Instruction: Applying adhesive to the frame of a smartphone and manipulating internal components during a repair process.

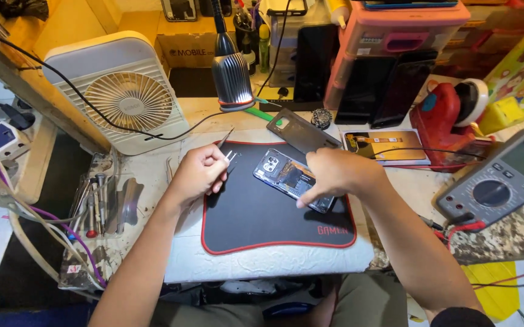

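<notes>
While an opened smartphone (291,178) is being kept flat on the black, red-edged mat (256,218), its long axis is lying on a diagonal, with the camera end pointing up and to the left and the other end hidden beneath the right hand (336,174) toward the lower right. The phone is being pressed down by that hand, whose fingers are curled over its lower end and near edge. A pair of thin metal tweezers (227,145) is being pinched by the closed fingers of the left hand (200,172) just to the left of the phone, near the mat's upper left corner, apart from the phone. A grey back cover (301,130) is lying on the surface just behind the mat, on much the same diagonal. A lamp head (232,79) is hanging over the far edge of the surface, close above the working area, with a white fan (126,97) standing to its left. A multimeter (504,178) is resting at the right, its red and black leads trailing toward the person, and a red tool (447,115) is standing behind it. Screwdrivers and other hand tools (98,203) are lying in a row at the left edge of the surface.
</notes>
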